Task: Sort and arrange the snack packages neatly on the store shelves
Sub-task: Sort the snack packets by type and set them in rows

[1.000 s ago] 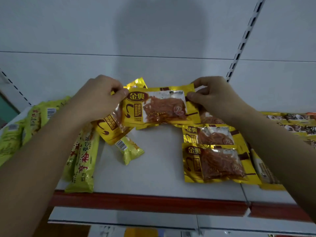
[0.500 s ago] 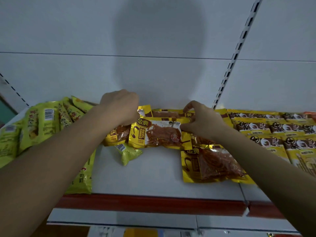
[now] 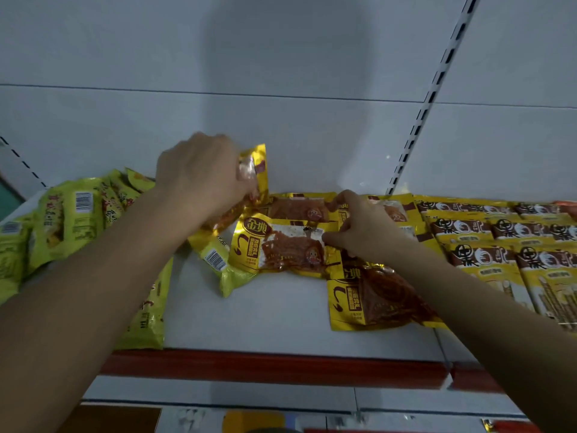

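Observation:
A gold snack packet (image 3: pixel 281 245) with a clear window lies flat on the white shelf (image 3: pixel 268 314). My right hand (image 3: pixel 362 226) pinches its right edge. My left hand (image 3: pixel 199 176) grips another gold packet (image 3: pixel 254 170), lifted and tilted upright near the back wall. More gold packets lie behind (image 3: pixel 299 207) and to the front right (image 3: pixel 374 298), partly under my right forearm.
Lime-green packets (image 3: pixel 71 217) are piled at the left, one small one (image 3: pixel 224 267) by the gold packet. Yellow-and-brown packets (image 3: pixel 505 242) lie in rows at the right. A red strip (image 3: pixel 265 367) edges the shelf front; a slotted upright (image 3: pixel 427 101) runs up the back wall.
Both hands lowered the gold packet onto the shelf. My left hand then let go of it and lifted another gold packet at the back; my right hand stays on the laid packet's edge.

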{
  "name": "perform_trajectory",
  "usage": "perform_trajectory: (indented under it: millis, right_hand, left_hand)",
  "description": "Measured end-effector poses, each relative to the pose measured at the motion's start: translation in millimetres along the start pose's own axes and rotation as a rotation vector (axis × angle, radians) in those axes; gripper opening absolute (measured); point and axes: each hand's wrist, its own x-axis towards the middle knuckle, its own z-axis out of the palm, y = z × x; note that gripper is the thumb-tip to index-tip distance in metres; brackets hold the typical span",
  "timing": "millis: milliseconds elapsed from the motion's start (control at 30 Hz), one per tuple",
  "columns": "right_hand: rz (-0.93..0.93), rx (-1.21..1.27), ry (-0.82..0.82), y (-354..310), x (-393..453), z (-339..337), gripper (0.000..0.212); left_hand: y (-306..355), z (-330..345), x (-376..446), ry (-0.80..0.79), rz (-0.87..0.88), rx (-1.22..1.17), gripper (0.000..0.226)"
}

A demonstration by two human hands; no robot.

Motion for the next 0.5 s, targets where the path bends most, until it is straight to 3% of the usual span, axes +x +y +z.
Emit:
perform_trajectory:
  millis: [167, 267, 367, 500]
  right_hand:
    - [0.000, -0.069, 0.042, 1.6, -0.7, 0.4, 0.044]
    - [-0.087, -0.205, 0.179, -1.0, -4.7, -2.5, 0.034]
    - [-0.162, 0.189, 0.282, -17.2, -10.1, -18.7, 0.020]
    - [-0.161, 0.830, 0.033, -52.0, -25.4, -33.3, 0.027]
  left_hand:
    - [-10.7, -31.4, -5.9, 0.222, 0.082, -0.227, 0.015]
    - [-13.9, -34.8, -10.3, 0.166, 0.118, -0.452, 0.006]
    - [-12.3, -29.2, -16.2, -0.026, 0.216, -0.664, 0.017]
    - [-4.1, -19.2, -24.5, -0.174, 0.282, -0.741, 0.027]
